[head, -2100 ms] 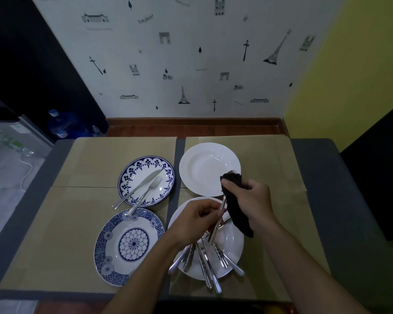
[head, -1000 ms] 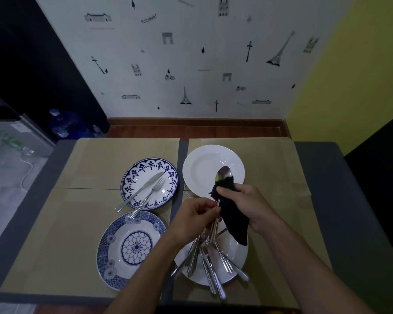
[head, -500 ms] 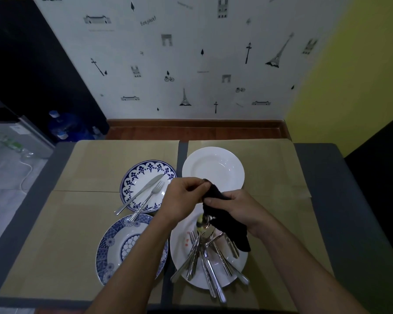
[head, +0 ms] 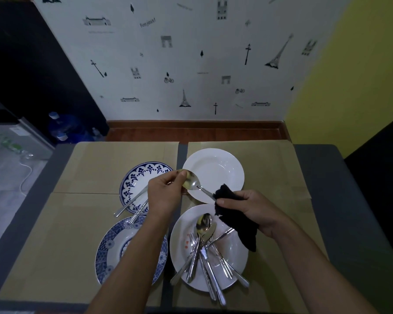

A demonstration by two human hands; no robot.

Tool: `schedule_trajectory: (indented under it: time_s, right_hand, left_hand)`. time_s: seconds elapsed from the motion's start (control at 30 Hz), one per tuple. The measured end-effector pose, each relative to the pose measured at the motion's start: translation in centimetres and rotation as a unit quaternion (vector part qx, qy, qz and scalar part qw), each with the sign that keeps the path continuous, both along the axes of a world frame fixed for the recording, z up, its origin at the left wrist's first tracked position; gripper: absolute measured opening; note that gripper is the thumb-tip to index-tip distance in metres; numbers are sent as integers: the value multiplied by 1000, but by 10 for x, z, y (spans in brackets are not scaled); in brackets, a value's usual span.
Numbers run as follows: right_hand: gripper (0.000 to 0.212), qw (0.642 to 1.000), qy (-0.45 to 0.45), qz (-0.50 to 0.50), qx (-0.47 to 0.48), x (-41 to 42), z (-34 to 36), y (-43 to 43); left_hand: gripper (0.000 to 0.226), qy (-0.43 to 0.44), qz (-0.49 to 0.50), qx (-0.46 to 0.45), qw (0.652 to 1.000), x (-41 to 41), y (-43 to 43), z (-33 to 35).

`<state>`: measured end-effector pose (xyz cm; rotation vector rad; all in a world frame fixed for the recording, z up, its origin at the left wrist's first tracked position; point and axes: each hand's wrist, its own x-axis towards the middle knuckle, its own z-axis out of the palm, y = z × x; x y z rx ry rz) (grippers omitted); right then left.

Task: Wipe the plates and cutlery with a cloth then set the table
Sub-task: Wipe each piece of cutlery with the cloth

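Fingers (head: 179, 177) of the left hand (head: 166, 193) are curled in tight from what I can see, with the thumb and fingertips pinching the bowl of a spoon (head: 192, 181). The right hand (head: 252, 209) is closed around a black cloth (head: 236, 223). The cloth is bunched round the spoon's handle, so the handle end is hidden from me. The spoon hangs in the air between the two hands, a bit above centre frame, over the near rim of the far white plate (head: 216, 164).

Counting from my end: four plates, two plain white on the right and two blue-patterned on the left. The near white plate (head: 182, 257), lower middle of the frame, carries a cutlery pile (head: 204, 257) with a second spoon (head: 203, 223) on top, and the handles fan out past the near rim. It's too tangled to count piece by piece. The far blue plate (head: 134, 177) has two pieces of cutlery (head: 129, 207) slanting off its near-left edge, their heads hidden behind the left hand. The near blue plate (head: 109, 250) is partly covered by the left forearm.

Everything sits on tan placemats (head: 100, 173) over a grey table (head: 315, 159). Blue water jugs (head: 66, 130) stand on the floor at the left edge of the frame.
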<state>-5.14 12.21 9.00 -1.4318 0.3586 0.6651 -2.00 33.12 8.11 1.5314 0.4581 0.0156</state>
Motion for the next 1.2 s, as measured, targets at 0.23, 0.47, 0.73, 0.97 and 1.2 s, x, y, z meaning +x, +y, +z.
schedule_trajectory:
  time_s: [0.23, 0.47, 0.73, 0.97, 1.2]
  right_hand:
    - [29, 997, 16, -72, 27, 2, 1, -7]
    - [17, 955, -33, -295, -5, 8, 0, -2]
    - [12, 949, -59, -307, 32, 10, 1, 10]
    - [14, 977, -75, -199, -29, 7, 0, 19]
    - [12, 988, -64, -135, -30, 6, -1, 18]
  left_hand:
    - [14, 24, 56, -6, 998, 0, 2, -4]
    - [7, 54, 7, -59, 997, -7, -2, -6]
    - [8, 93, -122, -70, 986, -19, -11, -1]
    - [6, 97, -150, -61, 982, -20, -19, 5]
    - [9, 98, -148, -63, 982, -21, -20, 4]
